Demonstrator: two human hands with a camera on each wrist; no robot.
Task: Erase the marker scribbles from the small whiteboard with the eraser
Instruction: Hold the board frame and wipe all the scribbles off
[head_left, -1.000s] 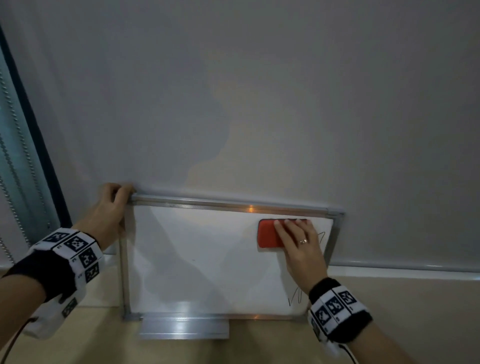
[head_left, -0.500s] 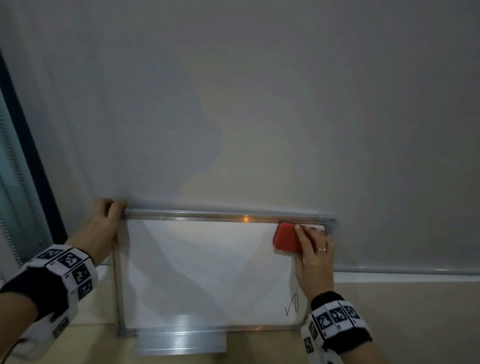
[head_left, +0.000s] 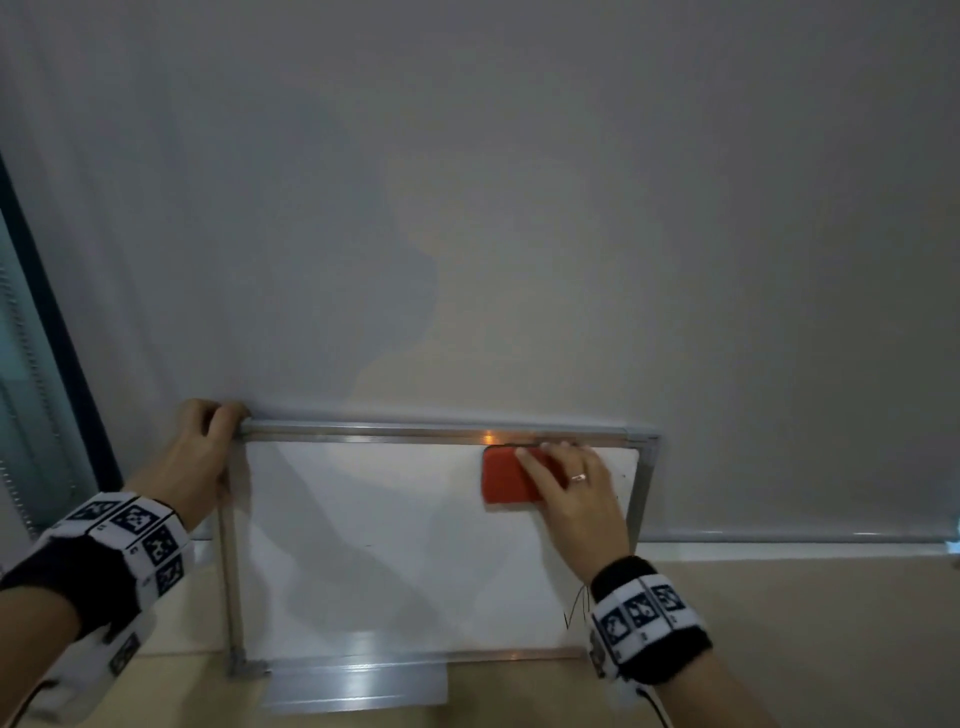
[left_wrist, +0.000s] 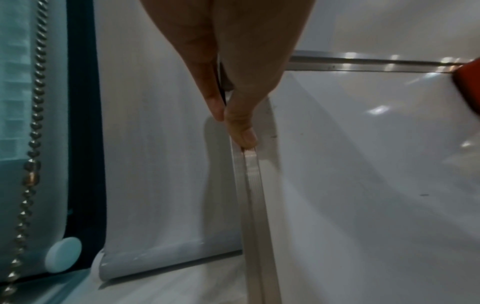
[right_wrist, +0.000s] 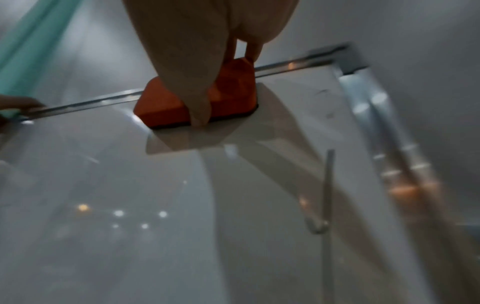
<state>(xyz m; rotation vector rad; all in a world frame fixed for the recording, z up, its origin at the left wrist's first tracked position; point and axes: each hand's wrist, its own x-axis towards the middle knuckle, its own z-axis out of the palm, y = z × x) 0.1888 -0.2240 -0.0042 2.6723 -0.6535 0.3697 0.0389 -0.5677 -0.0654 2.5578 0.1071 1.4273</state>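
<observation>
— Pale matte blind (head_left: 519, 208) behind; where's the board?
— Glossy whiteboard (head_left: 389, 545), aluminium-framed, leaning against it. Left hand (head_left: 197, 457) curls round its upper left corner.
— Eraser?
— Orange block eraser (head_left: 506, 475), gripped by right hand (head_left: 576, 499) near the upper right; thin scribbles (head_left: 574, 613) remain lower right.

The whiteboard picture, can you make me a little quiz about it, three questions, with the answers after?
1. True or false: the eraser is blue.
2. Which hand grips the top left corner of the whiteboard: A) left hand, B) right hand?
3. Fill in: the marker scribble still left sits near the board's bottom ____ corner.

Key: 1. False, it is red-orange. 2. A; the right hand presses the eraser against the board just under the top edge of the frame. 3. Right, beside the right wrist.
</observation>
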